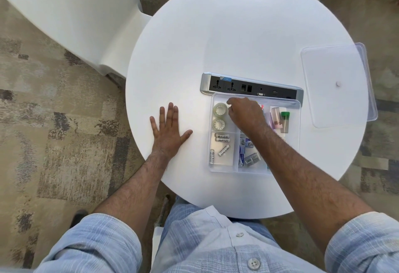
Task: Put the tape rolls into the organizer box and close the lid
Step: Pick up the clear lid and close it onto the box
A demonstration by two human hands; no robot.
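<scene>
While my left hand (169, 131) lies flat, fingers spread, on the surface (237, 35), my right hand's (246, 114) fingers curl over the box (222, 168), grip unclear, beside two clear tape rolls (219, 117); lid (336, 83) off at two o'clock.

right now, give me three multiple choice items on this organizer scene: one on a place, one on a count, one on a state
1. Where is the lid?
A. on the organizer box
B. on the table, right of the box
C. on the floor

2. How many tape rolls lie in the organizer box?
A. one
B. two
C. four

3. How is the left hand?
A. flat on the table
B. gripping the lid
C. inside the box

Key: 1 B, it lies apart by the table edge; 2 B, two clear rolls share a compartment; 3 A, fingers spread on the table.
</scene>
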